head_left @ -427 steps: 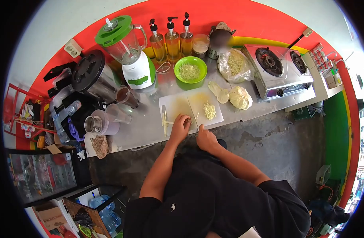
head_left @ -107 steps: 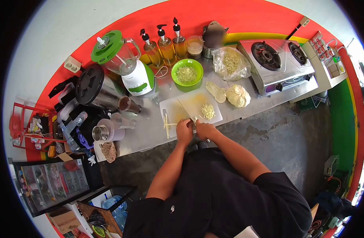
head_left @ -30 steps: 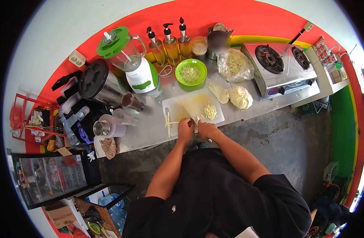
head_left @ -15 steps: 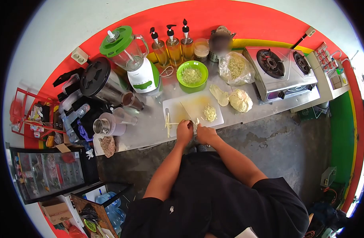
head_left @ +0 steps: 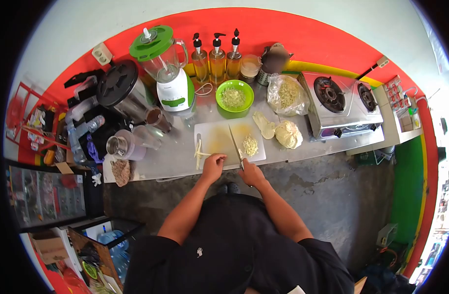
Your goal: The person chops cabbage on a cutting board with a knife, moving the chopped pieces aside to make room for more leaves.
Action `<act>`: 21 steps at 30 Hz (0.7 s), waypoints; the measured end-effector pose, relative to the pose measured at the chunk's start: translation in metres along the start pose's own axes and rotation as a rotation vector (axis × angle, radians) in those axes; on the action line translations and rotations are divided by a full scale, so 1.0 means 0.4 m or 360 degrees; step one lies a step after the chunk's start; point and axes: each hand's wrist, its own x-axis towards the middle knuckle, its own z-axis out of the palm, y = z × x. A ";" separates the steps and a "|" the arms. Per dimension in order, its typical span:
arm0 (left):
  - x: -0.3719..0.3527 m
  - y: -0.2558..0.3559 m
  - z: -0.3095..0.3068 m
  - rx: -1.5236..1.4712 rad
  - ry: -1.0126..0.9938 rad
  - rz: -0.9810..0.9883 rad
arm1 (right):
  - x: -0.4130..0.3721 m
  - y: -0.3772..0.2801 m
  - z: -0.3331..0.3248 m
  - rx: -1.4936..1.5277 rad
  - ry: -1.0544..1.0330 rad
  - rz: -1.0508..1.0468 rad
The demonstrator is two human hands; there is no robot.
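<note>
Knife [head_left: 235, 145] over board [head_left: 211, 138]; shreds [head_left: 232, 97] in bowl [head_left: 232, 112]

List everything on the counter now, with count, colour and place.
cutting board: one, white, counter's front edge
knife: one, dark blade, across the board
shredded pile: one, pale yellow, board's right part
strips: few, pale, board's left edge
bowl: one, green, behind the board
cabbage pieces: two, pale, right of board
blender: one, green and white, back left
pump bottles: three, amber, back wall
stove: one, steel, far right
left hand: board's near edge, by the strips
right hand: grips the knife
</note>
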 end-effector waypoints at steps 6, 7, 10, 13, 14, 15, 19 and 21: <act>0.009 -0.004 0.003 0.0071 0.0020 0.0046 | -0.005 0.043 -0.018 0.0052 0.0223 0.0049; 0.011 -0.004 0.001 0.0104 0.0001 0.0031 | -0.007 0.044 -0.020 0.0052 0.0229 0.0029; 0.017 -0.013 -0.012 -0.0186 -0.0063 -0.0096 | -0.005 0.064 -0.015 0.0067 0.0239 -0.0074; -0.002 -0.010 -0.060 -0.0356 -0.0004 -0.0151 | -0.004 0.060 -0.021 0.0077 0.0233 -0.0101; -0.011 -0.003 -0.080 -0.0291 0.0091 -0.0086 | -0.010 0.052 -0.025 0.0063 0.0237 -0.0030; -0.015 -0.006 -0.101 -0.0269 0.0114 -0.0092 | -0.013 0.044 -0.025 0.0072 0.0225 -0.0058; -0.032 -0.072 -0.173 0.0140 0.0672 -0.0091 | -0.021 0.035 -0.009 0.0104 0.0237 -0.0157; -0.038 -0.099 -0.202 0.0313 0.0800 -0.0063 | -0.013 0.042 0.001 0.0100 0.0069 -0.0299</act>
